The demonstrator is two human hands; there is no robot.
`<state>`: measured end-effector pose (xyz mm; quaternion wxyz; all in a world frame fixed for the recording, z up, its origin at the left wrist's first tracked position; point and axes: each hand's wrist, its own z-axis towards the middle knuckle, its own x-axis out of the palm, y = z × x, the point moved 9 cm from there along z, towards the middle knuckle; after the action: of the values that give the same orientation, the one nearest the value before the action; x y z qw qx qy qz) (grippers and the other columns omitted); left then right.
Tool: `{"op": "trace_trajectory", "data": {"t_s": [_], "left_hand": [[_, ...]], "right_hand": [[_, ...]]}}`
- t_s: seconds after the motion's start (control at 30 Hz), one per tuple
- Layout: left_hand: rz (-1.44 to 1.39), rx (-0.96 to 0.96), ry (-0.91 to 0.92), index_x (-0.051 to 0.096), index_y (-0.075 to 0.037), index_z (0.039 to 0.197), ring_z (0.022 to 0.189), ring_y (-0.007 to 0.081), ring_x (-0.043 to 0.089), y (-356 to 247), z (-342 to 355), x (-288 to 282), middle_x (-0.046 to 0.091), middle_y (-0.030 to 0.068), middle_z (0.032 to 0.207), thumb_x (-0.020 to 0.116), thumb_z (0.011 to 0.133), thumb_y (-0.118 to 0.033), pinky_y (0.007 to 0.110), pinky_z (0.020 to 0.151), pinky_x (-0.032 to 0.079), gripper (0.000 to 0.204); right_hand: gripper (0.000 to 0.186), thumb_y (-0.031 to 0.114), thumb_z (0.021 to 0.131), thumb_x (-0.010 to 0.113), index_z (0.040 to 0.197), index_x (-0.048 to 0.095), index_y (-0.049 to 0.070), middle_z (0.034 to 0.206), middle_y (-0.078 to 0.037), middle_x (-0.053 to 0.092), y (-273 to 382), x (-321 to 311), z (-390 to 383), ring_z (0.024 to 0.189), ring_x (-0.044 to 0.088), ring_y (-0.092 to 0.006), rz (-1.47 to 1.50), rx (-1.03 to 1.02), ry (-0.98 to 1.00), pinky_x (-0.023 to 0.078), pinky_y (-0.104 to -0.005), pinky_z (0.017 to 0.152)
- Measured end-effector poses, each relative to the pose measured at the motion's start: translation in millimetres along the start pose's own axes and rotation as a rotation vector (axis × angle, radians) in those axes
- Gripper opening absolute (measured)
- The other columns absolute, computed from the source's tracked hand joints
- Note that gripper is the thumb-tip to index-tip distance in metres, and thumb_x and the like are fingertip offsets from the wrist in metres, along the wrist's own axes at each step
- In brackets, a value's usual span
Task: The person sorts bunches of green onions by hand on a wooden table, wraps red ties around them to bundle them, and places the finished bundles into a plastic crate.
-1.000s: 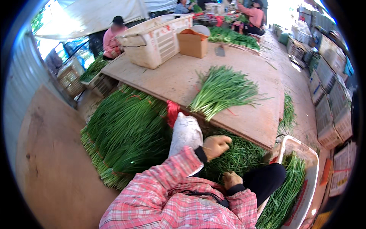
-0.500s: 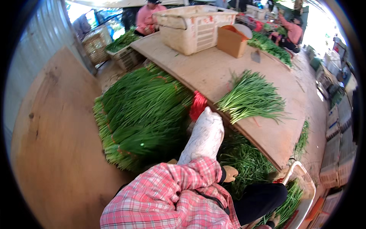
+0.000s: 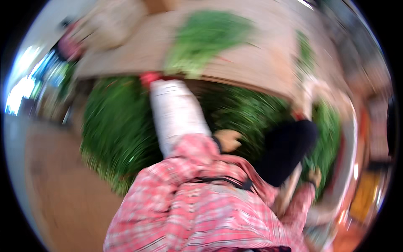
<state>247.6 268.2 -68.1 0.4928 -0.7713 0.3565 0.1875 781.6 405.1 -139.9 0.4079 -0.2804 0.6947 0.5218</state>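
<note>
The picture is smeared by motion. My left hand (image 3: pixel 228 140) hangs beside my left leg, which is wrapped in white cloth (image 3: pixel 176 107), above a dark heap of loose green leaves (image 3: pixel 252 107); its fingers are too blurred to read. At the lower right my right hand (image 3: pixel 315 176) reaches past my dark-trousered knee to long chive-like greens (image 3: pixel 326 138) in a white plastic basket (image 3: pixel 351 138). Whether it grips any of them I cannot tell. On the wooden table (image 3: pixel 264 63) before me lies a loose pile of the same greens (image 3: pixel 205 38).
A large stack of bundled greens (image 3: pixel 119 130) stands left of my wrapped leg. Red ties (image 3: pixel 150 78) hang at the table edge. A pale crate (image 3: pixel 111 23) stands on the table at the far left, a person (image 3: pixel 70 44) beyond it. A brown board (image 3: pixel 63 180) lies at left.
My view has turned to the right and down, bringing the basket and my right arm further into sight. My right hand, before at the lower edge, now shows among the basket's greens.
</note>
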Motion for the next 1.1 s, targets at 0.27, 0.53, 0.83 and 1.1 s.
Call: {"op": "trace_trajectory", "data": {"t_s": [0.27, 0.53, 0.83, 1.1], "left_hand": [[-0.12, -0.01, -0.134, 0.056, -0.004, 0.113, 0.081, 0.0247, 0.063, 52.1, 2.2, -11.2, 0.065, 0.0125, 0.089, 0.061, 0.077, -0.018, 0.034, 0.074, 0.049, 0.039], [-0.128, -0.058, -0.141, 0.056, -0.004, 0.115, 0.082, 0.0235, 0.063, 51.2, 10.6, -6.3, 0.065, 0.0122, 0.093, 0.061, 0.077, -0.016, 0.033, 0.075, 0.049, 0.04], [-0.124, -0.158, -0.112, 0.055, -0.002, 0.115, 0.082, 0.0234, 0.063, 61.8, 14.0, -2.3, 0.065, 0.0129, 0.092, 0.062, 0.077, -0.014, 0.033, 0.073, 0.05, 0.04], [-0.141, -0.239, -0.104, 0.055, 0.003, 0.113, 0.079, 0.016, 0.061, 82.7, 21.6, 4.3, 0.064, 0.0096, 0.089, 0.06, 0.077, -0.007, 0.027, 0.074, 0.048, 0.038]], "right_hand": [[0.069, 0.036, 0.076, 0.065, 0.131, 0.038, 0.005, 0.136, -0.02, 0.037, 41.1, 34.4, -65.3, 0.123, 0.037, -0.037, -0.463, 0.139, -0.002, 0.035, -0.0411, 0.1], [0.037, 0.033, 0.081, 0.061, 0.109, 0.06, 0.009, 0.116, -0.013, 0.056, 78.0, -49.2, -32.7, 0.105, 0.054, -0.0297, -0.252, 0.056, -0.044, 0.044, -0.0377, 0.088], [0.052, 0.035, 0.076, 0.065, 0.115, 0.052, 0.002, 0.121, -0.019, 0.051, 227.0, 8.5, 70.4, 0.109, 0.05, -0.0339, -0.193, -0.355, -0.18, 0.04, -0.0397, 0.092], [0.049, 0.023, 0.076, 0.063, 0.116, 0.045, 0.002, 0.109, -0.016, 0.058, 206.4, 58.1, 164.5, 0.098, 0.058, -0.0305, -0.401, 0.074, -0.11, 0.049, -0.0404, 0.079]]}}
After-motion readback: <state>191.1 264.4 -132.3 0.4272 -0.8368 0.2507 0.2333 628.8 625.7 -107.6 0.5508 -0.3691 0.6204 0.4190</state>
